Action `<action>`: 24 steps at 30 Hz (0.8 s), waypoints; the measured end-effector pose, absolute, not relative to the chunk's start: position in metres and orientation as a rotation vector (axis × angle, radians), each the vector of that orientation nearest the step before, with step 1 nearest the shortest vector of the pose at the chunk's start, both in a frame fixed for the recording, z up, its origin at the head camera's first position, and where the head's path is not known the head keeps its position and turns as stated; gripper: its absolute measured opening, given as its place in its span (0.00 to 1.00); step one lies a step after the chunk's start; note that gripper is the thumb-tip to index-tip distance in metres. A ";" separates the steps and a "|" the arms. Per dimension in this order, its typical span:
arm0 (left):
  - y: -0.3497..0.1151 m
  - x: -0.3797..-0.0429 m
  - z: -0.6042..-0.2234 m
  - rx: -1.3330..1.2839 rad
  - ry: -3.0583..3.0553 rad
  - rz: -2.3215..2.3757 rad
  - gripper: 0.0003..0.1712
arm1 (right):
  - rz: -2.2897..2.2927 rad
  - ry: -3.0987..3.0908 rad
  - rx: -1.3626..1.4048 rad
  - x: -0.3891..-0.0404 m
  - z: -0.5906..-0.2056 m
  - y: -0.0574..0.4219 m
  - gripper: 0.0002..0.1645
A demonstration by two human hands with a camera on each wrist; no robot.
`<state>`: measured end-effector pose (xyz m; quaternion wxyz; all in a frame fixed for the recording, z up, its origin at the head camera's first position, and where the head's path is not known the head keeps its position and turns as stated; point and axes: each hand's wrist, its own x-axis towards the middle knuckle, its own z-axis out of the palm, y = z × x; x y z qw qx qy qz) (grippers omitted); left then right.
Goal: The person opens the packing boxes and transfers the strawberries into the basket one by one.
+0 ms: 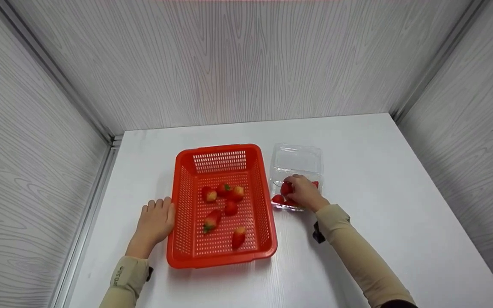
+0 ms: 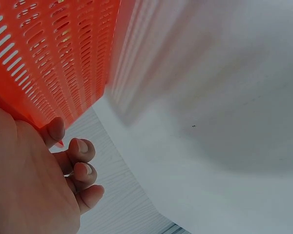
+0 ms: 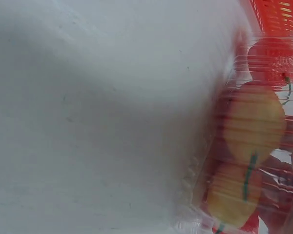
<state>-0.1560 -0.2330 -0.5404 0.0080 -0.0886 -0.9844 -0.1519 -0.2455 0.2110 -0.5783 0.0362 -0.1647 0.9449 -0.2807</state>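
Note:
My left hand (image 1: 156, 220) rests against the left side of a red plastic basket (image 1: 221, 259). In the left wrist view its thumb is at the basket's rim, the other fingers loosely bent beside it. Several strawberries (image 1: 212, 220) and a round red fruit (image 1: 230, 208) lie on the basket's floor. To the basket's right, my right hand (image 1: 306, 192) reaches into an opened clear plastic clamshell box (image 1: 296, 159). Its fingertips pinch a cherry (image 1: 287, 188). More red and yellowish fruits with green stems (image 3: 254, 122) show through the box's wall in the right wrist view; the right fingers are largely hidden there.
Basket and box stand side by side on a white table (image 1: 383, 179). Pale wood-grain panels (image 1: 238, 64) enclose it at the back and on both sides. The box's lid lies folded back toward the far panel.

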 end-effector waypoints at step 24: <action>-0.233 -0.156 -0.539 -0.268 -3.095 -0.503 0.17 | -1.133 2.933 -0.496 -0.247 -0.538 0.215 0.21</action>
